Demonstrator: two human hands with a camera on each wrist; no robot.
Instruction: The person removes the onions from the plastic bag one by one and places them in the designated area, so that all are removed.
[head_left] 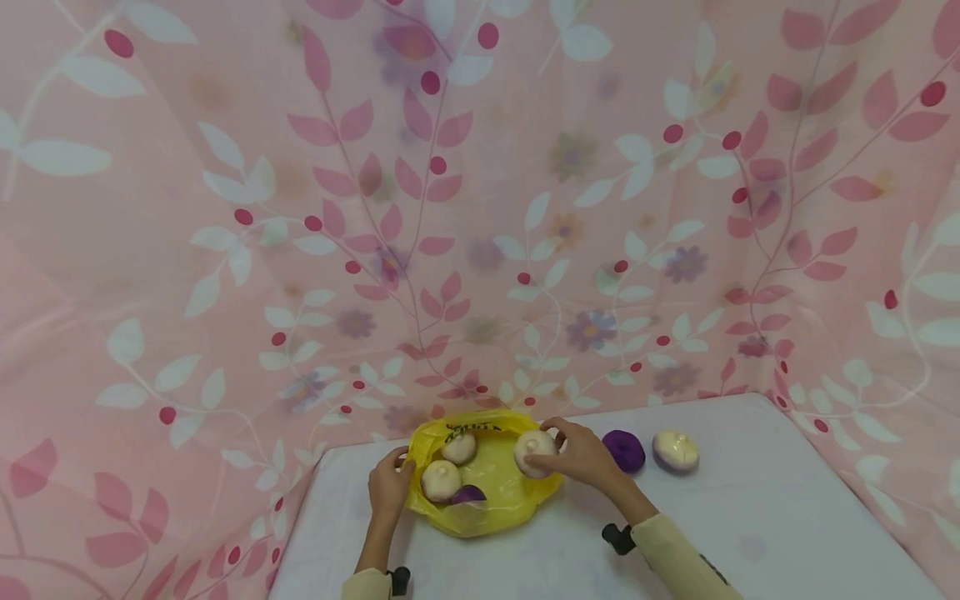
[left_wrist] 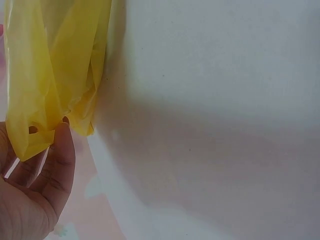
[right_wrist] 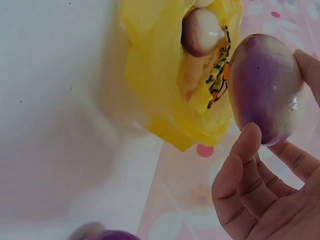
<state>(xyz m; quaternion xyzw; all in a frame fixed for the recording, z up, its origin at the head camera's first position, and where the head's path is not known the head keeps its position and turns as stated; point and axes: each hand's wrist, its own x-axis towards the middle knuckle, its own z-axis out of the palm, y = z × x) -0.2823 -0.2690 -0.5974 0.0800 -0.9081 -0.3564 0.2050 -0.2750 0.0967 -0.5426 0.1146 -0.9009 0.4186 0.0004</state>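
Note:
A yellow plastic bag lies with its mouth spread wide on the white-covered table. My left hand pinches the bag's left rim; up close in the left wrist view, the thumb and fingers hold the thin yellow edge. Between the thumb and fingers of my right hand is a glossy white-and-purple turnip, held over the right side of the bag's mouth. Inside the bag, toward the left, sit two pale turnips and a purple one, partly hidden by the front rim.
To the right of the bag, a purple turnip and a cream-white one rest side by side on the table. A pink cloth with leaf patterns hangs behind and around the table.

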